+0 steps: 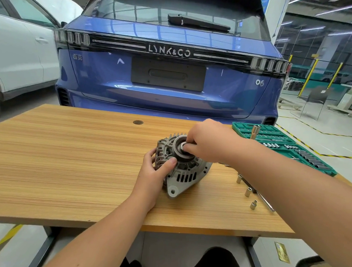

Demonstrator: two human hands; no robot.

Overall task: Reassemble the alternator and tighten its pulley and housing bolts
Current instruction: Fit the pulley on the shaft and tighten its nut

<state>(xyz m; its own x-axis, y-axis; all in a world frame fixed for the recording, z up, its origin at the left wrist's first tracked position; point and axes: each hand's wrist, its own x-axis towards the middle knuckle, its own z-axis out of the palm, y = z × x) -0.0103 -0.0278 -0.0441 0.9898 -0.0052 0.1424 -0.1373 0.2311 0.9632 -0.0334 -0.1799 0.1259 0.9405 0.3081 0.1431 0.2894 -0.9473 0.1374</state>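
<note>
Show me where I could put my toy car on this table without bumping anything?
The best bare patch is the table's left half, between its left edge and the left hand gripping the alternator. The front strip near the person is bare too. The right side is crowded: loose sockets, a ratchet handle, the green socket tray.

Wooden table (pixel 67 147) with alternator (pixel 182 173) upright, pulley (pixel 180 152) on top; left hand (pixel 154 173) gripping housing, right hand (pixel 205 141) pinching small metal piece at pulley centre; three loose sockets (pixel 248 192) and green socket tray (pixel 283 148) to the right; blue car (pixel 170 71) behind
</note>
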